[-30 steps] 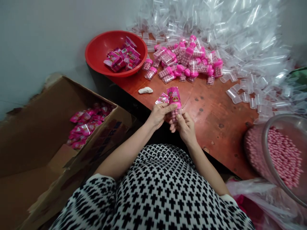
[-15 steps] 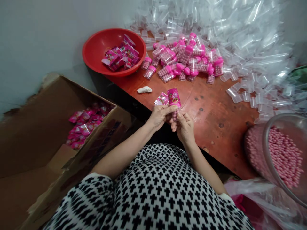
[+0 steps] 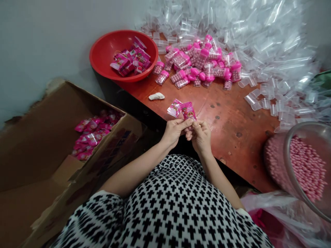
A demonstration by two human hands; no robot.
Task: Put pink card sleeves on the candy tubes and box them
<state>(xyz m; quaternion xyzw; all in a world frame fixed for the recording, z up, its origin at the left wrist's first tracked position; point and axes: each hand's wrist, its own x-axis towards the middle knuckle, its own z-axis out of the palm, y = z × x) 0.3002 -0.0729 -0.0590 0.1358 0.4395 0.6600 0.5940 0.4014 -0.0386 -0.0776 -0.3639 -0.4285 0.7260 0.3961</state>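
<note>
Over the table's near edge, my left hand (image 3: pixel 173 132) and my right hand (image 3: pixel 202 137) meet on a pink printed wrapper (image 3: pixel 188 109) and a small clear bottle of pink balls (image 3: pixel 189 128). The wrapper stands up above my fingers and covers the bottle's upper part. My left thumb presses on the wrapper's lower end. My right thumb and fingers pinch the bottle and the wrapper's bottom edge. Fingers hide most of the bottle. Just beyond my left hand, more printed wrapper (image 3: pixel 174 108) lies flat on the table.
A red bowl (image 3: pixel 97 57) holds wrappers at the back left. Filled pink-capped bottles (image 3: pixel 199 60) are heaped before a pile of clear empty tubes (image 3: pixel 258 38). A tub (image 3: pixel 286 151) of pink balls stands right. Left is a cardboard box (image 3: pixel 103 151) with wrapped pieces; a white scrap (image 3: pixel 156 96) lies nearby.
The wrapper has come down lower over the bottle, so fewer pink balls show beneath it. Both hands have shifted slightly and remain together.
</note>
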